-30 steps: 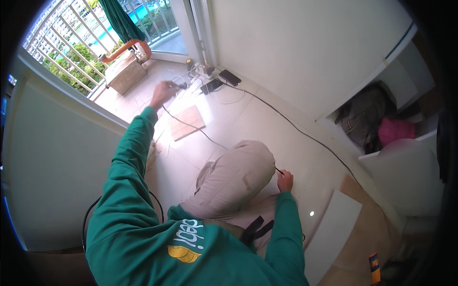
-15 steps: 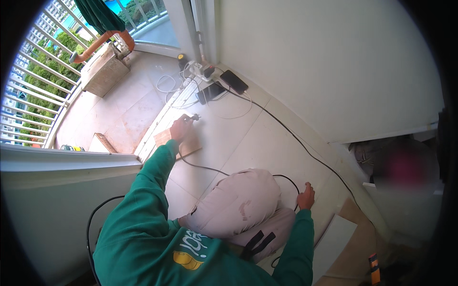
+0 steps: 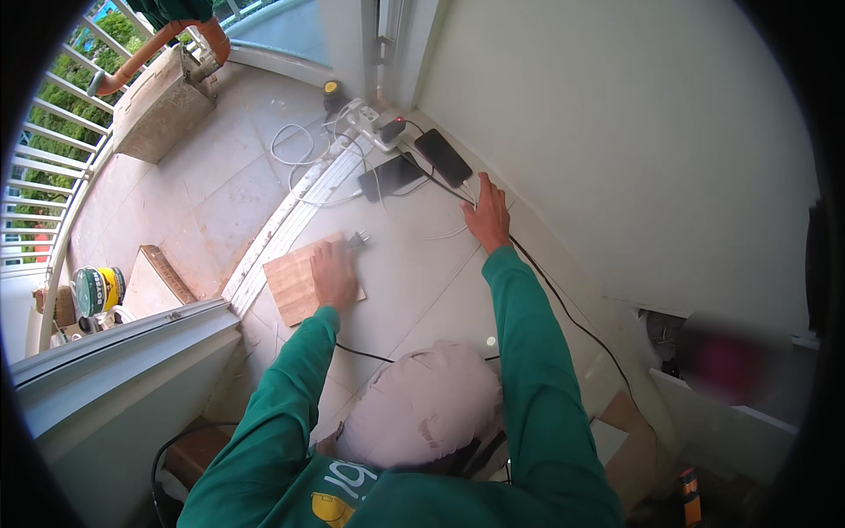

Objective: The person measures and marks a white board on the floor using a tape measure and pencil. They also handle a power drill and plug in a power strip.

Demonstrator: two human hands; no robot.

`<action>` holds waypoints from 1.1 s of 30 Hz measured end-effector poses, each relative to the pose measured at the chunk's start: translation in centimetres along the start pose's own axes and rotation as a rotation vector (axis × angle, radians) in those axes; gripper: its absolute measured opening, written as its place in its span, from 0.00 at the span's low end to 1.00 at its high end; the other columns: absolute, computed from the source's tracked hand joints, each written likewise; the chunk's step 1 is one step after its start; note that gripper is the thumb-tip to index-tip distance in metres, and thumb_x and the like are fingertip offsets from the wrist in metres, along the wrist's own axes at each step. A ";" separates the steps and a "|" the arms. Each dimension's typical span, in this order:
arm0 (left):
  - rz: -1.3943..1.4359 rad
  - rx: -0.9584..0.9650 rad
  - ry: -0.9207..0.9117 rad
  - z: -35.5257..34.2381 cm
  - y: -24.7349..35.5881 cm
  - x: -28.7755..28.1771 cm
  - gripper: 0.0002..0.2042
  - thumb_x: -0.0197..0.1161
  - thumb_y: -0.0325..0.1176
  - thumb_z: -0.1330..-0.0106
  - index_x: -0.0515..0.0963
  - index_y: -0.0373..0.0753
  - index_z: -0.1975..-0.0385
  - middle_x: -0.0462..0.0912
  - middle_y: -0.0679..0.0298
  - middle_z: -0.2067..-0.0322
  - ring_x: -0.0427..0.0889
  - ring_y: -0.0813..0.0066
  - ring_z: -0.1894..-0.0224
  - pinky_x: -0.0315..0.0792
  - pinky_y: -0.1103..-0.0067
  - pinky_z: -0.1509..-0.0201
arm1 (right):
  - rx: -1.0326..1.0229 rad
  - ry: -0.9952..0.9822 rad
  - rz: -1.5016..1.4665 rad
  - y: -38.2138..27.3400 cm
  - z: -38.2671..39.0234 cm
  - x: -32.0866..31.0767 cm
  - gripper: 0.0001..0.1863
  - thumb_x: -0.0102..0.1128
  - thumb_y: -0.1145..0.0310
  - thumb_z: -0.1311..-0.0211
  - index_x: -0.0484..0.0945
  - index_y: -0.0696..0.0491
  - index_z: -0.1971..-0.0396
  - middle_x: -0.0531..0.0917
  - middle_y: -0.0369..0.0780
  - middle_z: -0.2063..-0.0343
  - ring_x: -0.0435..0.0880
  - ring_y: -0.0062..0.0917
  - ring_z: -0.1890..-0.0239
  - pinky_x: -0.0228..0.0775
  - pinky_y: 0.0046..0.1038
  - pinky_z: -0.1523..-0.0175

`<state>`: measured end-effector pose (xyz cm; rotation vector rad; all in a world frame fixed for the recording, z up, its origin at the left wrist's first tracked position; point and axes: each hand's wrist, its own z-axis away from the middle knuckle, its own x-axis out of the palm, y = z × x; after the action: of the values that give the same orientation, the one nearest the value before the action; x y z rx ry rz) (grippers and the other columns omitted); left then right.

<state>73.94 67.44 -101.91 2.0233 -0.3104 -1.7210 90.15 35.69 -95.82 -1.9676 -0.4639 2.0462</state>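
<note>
The left hand (image 3: 334,275) is over a rectangular, light-brown wooden board (image 3: 289,280), which shows mainly at nine o'clock from it. A dark two-pin plug (image 3: 358,239) is just beside the fingers at one o'clock; I cannot tell whether they clamp on it. A thin black cable (image 3: 365,354) shows at five o'clock from that hand.

The right hand (image 3: 489,218) has its thumb and fingers apart above a long black cord (image 3: 551,284) on the pale tiled floor (image 3: 440,277). A black rectangular phone (image 3: 443,157) lies at eleven o'clock from it. A white plastic power strip (image 3: 363,114) lies at twelve o'clock from the left hand.
</note>
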 end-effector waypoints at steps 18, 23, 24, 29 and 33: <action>-0.098 -0.045 -0.093 -1.1 -0.7 0.3 0.14 0.59 0.37 0.24 0.76 0.39 0.45 0.75 0.53 0.56 0.74 0.51 0.53 0.66 0.60 0.47 | -0.085 -0.095 0.067 -1.9 -8.9 3.5 0.55 0.77 0.67 0.44 0.50 0.52 0.21 0.79 0.53 0.41 0.79 0.50 0.41 0.83 0.48 0.44; -0.092 -0.062 -0.108 -1.2 -0.7 0.3 0.14 0.59 0.36 0.25 0.76 0.39 0.44 0.75 0.53 0.56 0.73 0.50 0.52 0.66 0.60 0.47 | -0.008 -0.045 0.094 -0.4 -7.9 2.8 0.55 0.78 0.67 0.45 0.51 0.52 0.22 0.79 0.52 0.41 0.79 0.51 0.41 0.82 0.50 0.44; -0.092 -0.063 -0.111 -1.4 -0.7 0.3 0.14 0.59 0.36 0.25 0.76 0.39 0.44 0.75 0.53 0.56 0.73 0.50 0.52 0.66 0.60 0.47 | -0.024 -0.046 0.132 -0.2 -7.9 2.8 0.54 0.79 0.67 0.45 0.52 0.52 0.22 0.79 0.52 0.41 0.79 0.50 0.41 0.82 0.50 0.42; -0.100 -0.073 -0.117 -1.2 -0.7 0.1 0.14 0.59 0.35 0.25 0.76 0.39 0.44 0.74 0.53 0.56 0.73 0.51 0.52 0.66 0.60 0.47 | -0.257 0.071 0.125 -3.9 -9.7 2.3 0.46 0.79 0.69 0.43 0.63 0.51 0.26 0.77 0.49 0.38 0.77 0.45 0.37 0.76 0.45 0.34; -0.090 -0.067 -0.105 -1.4 -0.6 0.0 0.14 0.59 0.35 0.25 0.76 0.40 0.44 0.74 0.53 0.57 0.73 0.51 0.53 0.66 0.60 0.47 | -0.593 0.049 0.014 -9.9 -13.7 2.1 0.36 0.72 0.78 0.41 0.73 0.49 0.32 0.79 0.42 0.39 0.77 0.40 0.35 0.73 0.40 0.31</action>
<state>75.25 68.22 -102.07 1.9297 -0.1955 -1.8707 103.44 46.20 -94.12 -2.3227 -1.1572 2.0172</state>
